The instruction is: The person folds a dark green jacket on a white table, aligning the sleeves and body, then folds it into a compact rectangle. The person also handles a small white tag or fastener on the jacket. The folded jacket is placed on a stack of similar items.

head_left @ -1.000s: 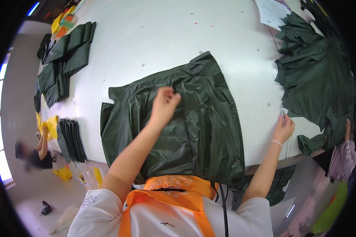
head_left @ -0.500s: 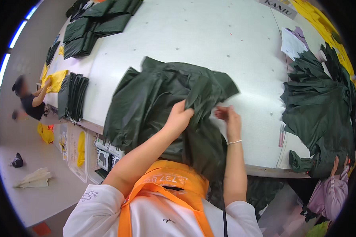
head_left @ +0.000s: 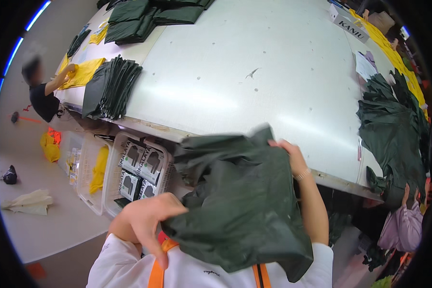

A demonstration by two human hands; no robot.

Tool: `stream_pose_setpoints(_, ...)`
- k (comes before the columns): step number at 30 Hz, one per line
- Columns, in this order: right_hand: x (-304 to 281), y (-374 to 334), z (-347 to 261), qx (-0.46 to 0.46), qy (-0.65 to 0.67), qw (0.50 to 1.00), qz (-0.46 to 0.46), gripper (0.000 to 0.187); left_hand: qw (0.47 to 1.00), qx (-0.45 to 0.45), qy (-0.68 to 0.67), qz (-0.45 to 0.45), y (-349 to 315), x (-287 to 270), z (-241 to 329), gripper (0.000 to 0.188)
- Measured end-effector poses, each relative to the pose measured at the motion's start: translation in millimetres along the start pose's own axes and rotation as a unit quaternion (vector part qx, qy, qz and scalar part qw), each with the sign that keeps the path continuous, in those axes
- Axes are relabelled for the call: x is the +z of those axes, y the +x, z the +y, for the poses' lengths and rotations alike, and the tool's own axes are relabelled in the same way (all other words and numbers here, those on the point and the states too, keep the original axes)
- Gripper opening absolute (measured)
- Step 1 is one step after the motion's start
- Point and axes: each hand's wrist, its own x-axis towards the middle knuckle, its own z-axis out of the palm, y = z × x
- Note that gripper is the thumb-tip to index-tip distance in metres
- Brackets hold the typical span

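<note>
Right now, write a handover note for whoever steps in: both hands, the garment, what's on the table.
Left hand: grips the near edge of the dark green garment, low by the chest.
Right hand: holds the garment's far edge, raised at the table front.
Garment: lifted off the table, bunched between both hands, not folded.
Table: a folded green stack at the left edge, more folded pieces at the far end, a loose green pile on the right.
Left: this garment is not yet on any stack.
</note>
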Motion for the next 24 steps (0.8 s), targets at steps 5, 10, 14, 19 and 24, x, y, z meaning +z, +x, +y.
stream_pose_setpoints(5,-29,-179,-55,0.231,-0.163,0.953,0.112,0.016,0.91,-0.292,0.286,0.069,-47,22,-57,0.054)
stream_pose_setpoints(10,-69,-233,-177,0.304,-0.062,0.936,0.169,0.04,0.902,-0.209,0.356,0.126,-48,49,-79,0.043)
stream_pose_setpoints(14,-120,-151,-257,0.207,0.02,0.956,0.206,0.036,0.89,-0.138,0.368,0.231,-20,7,-31,0.035)
stream_pose_setpoints(19,-200,39,-283,-0.013,0.133,0.96,0.247,0.036,0.797,-0.024,0.426,0.427,63,-98,48,0.03)
stream_pose_setpoints(24,-277,226,-256,-0.084,0.228,0.909,0.339,0.035,0.654,0.027,0.587,0.476,180,-208,87,0.045)
